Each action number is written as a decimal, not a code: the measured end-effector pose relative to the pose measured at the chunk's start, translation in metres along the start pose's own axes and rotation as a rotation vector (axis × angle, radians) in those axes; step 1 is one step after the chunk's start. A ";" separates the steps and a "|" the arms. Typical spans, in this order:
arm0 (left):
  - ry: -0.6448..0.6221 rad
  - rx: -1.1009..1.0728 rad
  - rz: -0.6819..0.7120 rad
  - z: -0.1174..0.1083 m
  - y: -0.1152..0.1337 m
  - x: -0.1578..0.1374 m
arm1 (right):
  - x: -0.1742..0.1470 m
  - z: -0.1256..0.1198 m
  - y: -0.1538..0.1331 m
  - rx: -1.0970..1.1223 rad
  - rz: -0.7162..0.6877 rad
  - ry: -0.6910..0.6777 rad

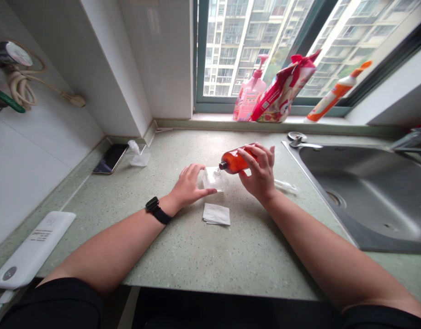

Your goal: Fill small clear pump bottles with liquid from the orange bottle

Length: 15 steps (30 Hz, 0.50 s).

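Note:
My right hand (260, 171) is closed around an amber bottle (233, 161), tipped nearly on its side with its dark neck pointing left. Below that neck, a small clear container (212, 180) stands on the counter. Clear liquid appears to run from the bottle's mouth into it. Around the container's left side curve the thumb and fingers of my left hand (189, 188), steadying it. A folded white tissue (216, 214) lies just in front. Behind my right wrist is a clear plastic pump top (286, 186), partly hidden.
A steel sink (371, 237) with a faucet (304, 142) is on the right. A phone (110, 158) and another clear container (138, 155) sit back left; a white power bank (35, 246) lies front left. Bottles and a red pouch (285, 89) line the windowsill.

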State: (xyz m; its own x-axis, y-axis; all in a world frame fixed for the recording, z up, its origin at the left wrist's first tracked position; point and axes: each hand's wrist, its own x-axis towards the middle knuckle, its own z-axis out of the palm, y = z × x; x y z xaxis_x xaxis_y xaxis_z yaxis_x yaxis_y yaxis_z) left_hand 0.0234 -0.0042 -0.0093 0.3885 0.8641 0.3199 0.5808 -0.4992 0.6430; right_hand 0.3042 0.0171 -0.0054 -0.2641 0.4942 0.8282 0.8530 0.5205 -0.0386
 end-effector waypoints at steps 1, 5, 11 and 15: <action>-0.001 0.000 -0.001 0.000 0.000 0.000 | 0.000 0.000 0.000 -0.001 -0.005 0.006; -0.008 0.002 -0.009 -0.001 0.001 0.000 | 0.001 0.000 0.000 -0.017 -0.024 0.019; 0.008 0.016 0.002 0.000 0.000 0.000 | 0.001 0.000 0.000 -0.020 -0.037 0.029; 0.013 0.017 0.013 0.001 0.000 0.000 | 0.000 0.000 0.001 -0.023 -0.038 0.023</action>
State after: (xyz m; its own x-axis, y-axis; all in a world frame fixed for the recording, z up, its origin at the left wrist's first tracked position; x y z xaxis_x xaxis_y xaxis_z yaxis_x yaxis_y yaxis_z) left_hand 0.0236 -0.0040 -0.0101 0.3870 0.8582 0.3373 0.5882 -0.5114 0.6265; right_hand 0.3051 0.0181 -0.0051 -0.2861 0.4581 0.8416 0.8528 0.5223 0.0056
